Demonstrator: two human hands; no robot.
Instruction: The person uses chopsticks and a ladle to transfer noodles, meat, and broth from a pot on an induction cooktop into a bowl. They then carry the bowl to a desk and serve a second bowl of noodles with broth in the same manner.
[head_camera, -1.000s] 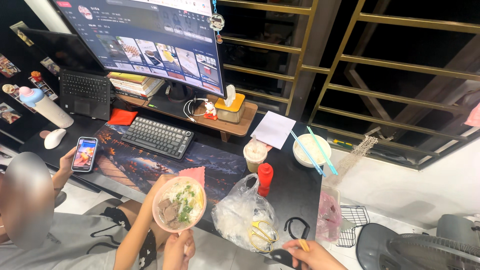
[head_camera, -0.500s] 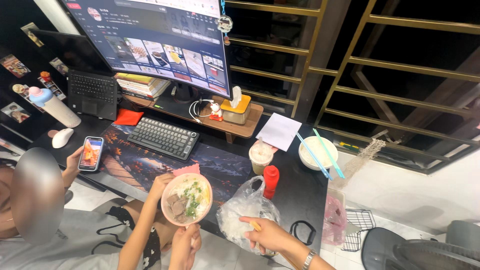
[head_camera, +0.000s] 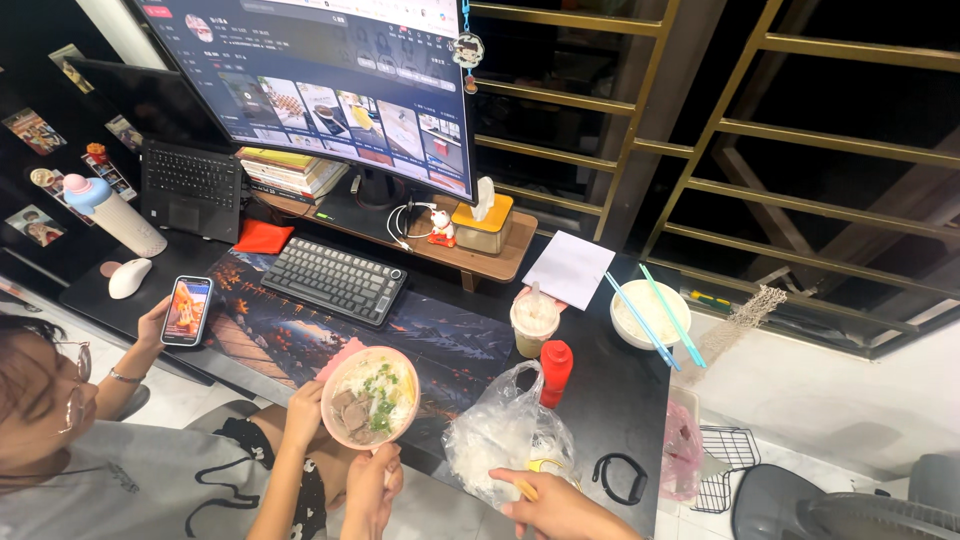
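Now the right hand (head_camera: 562, 510) pinches a small yellow piece (head_camera: 526, 489) with narrow fingers, the plastic bag (head_camera: 495, 440) on the tabletop (head_camera: 600, 400) just beyond. The left hand (head_camera: 372, 487) has its fingers curled under the noodle bowl (head_camera: 370, 397).

— What carries everything?
— A black desk (head_camera: 620, 400). A patterned desk mat (head_camera: 440, 345) is the landmark.
— What lies around it?
— A keyboard (head_camera: 335, 281) on it; a red bottle (head_camera: 555, 372), lidded cup (head_camera: 534, 324), white bowl (head_camera: 650, 314) and plastic bag (head_camera: 505, 440) just right.

Probably a home desk corner — curved monitor (head_camera: 320, 90), keyboard (head_camera: 335, 280), laptop (head_camera: 190, 185), food bowls about.
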